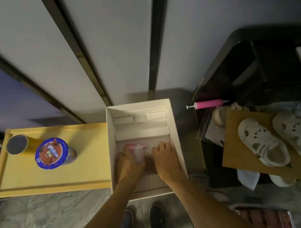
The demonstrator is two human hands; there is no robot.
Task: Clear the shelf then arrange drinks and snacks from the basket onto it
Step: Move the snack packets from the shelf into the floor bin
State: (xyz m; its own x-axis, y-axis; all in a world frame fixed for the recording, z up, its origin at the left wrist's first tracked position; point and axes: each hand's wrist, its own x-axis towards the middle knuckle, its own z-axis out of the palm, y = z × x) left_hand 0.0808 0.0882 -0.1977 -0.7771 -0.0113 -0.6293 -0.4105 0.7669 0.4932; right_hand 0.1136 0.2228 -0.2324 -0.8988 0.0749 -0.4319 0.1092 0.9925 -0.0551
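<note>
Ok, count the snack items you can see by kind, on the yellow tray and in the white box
Yellow canister on the yellow tray: 1
Blue snack cup on the tray: 1
Pink packet in the white box, under the left hand: 1
Total: 3

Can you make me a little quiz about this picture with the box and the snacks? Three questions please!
1. True or false: both hands are inside the white box.
2. What stands on the yellow tray? A) two round tubs B) a pair of shoes C) a pink packet
3. What colour is the packet at the left hand?

Key: 1 true, the right hand is in there too. 2 A, the blue tub and yellow tub. 3 pink.
</note>
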